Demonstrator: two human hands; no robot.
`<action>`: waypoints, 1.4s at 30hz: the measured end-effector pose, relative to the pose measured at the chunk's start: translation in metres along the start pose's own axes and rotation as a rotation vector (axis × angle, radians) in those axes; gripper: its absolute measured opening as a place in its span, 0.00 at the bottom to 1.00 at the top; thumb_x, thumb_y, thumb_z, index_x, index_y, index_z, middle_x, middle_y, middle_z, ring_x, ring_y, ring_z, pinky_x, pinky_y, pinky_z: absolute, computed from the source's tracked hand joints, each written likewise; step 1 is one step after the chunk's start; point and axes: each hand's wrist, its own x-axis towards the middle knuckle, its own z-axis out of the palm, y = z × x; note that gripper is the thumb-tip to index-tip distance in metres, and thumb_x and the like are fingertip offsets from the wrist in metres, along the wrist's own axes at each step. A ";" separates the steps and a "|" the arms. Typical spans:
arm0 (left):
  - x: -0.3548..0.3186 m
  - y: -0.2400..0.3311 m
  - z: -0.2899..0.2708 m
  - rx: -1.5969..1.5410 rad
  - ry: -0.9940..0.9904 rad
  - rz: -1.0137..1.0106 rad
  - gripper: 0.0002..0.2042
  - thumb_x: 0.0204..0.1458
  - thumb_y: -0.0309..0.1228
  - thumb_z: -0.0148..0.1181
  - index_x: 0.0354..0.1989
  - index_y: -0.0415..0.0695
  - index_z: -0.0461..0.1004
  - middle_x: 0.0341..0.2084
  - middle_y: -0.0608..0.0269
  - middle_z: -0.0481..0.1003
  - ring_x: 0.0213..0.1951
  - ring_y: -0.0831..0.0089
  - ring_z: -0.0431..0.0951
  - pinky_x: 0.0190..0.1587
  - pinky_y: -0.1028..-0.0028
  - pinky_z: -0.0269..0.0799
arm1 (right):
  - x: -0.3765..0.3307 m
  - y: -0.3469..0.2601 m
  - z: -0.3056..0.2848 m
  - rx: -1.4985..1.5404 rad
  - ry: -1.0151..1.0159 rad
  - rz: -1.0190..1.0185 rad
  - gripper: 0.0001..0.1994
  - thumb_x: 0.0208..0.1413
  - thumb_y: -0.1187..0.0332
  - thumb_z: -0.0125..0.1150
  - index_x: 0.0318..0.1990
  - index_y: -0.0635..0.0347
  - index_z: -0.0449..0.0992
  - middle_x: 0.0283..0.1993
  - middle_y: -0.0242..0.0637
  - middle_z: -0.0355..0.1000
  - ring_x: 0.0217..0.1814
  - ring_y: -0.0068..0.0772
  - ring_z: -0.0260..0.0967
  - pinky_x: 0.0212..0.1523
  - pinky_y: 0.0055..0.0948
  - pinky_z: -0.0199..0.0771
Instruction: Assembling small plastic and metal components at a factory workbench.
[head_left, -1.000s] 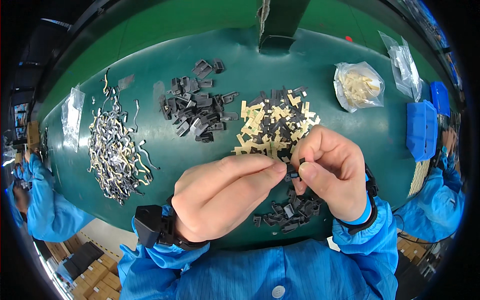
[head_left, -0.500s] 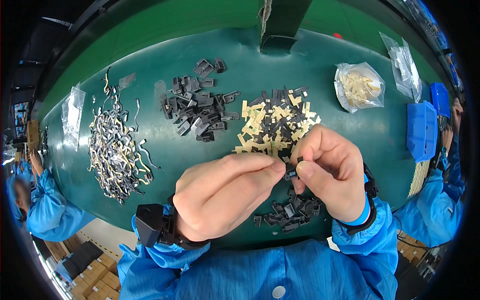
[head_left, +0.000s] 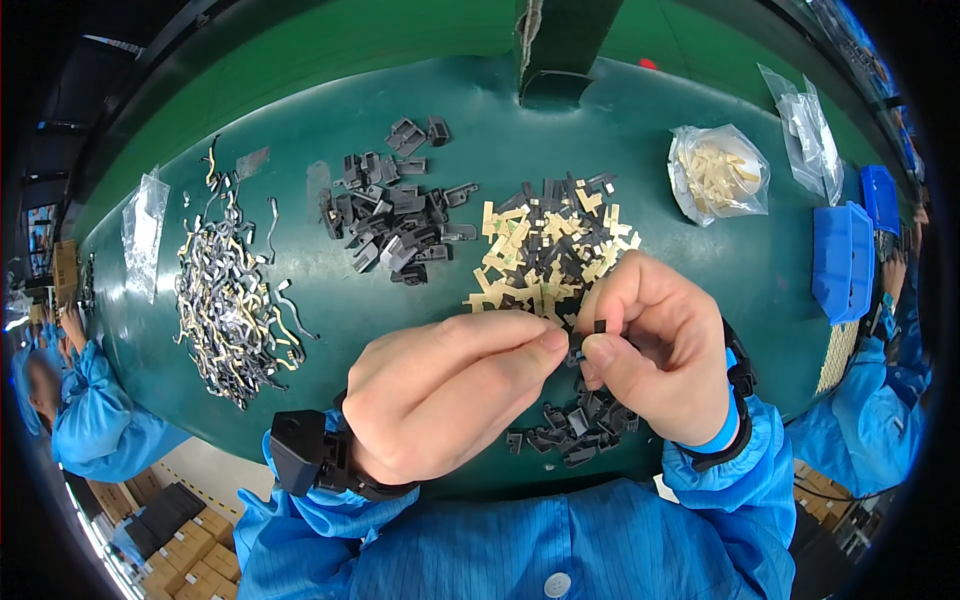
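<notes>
My left hand (head_left: 450,390) is closed in a pinch, thumb against fingertips, and hides most of what it holds; a bit of dark plastic shows between the two hands. Close beside it, my right hand (head_left: 660,345) pinches a small black strip (head_left: 600,326) between thumb and forefinger. Just beyond my fingers lies a pile of cream-backed and black adhesive pieces (head_left: 550,240). Below the hands, near my body, is a smaller heap of black plastic parts (head_left: 580,425). A larger heap of black plastic housings (head_left: 395,215) lies farther left.
A tangle of short black, white and yellow cables (head_left: 235,300) covers the left of the green table (head_left: 640,130). At the right are a plastic bag of cream pieces (head_left: 715,175), flat clear bags (head_left: 808,135) and a blue bin (head_left: 842,262). People in blue sit at both sides.
My right thumb and forefinger have shifted slightly, and more of the black strip shows above the thumb. My left hand stays almost in place.
</notes>
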 end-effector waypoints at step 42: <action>0.002 0.004 0.002 -0.459 -0.023 -0.440 0.18 0.37 0.19 0.73 0.39 0.37 0.75 0.34 0.55 0.75 0.38 0.72 0.75 0.40 0.75 0.72 | 0.007 0.003 -0.004 -0.494 -0.038 -0.520 0.08 0.46 0.84 0.59 0.34 0.62 0.73 0.27 0.34 0.67 0.25 0.26 0.67 0.25 0.24 0.67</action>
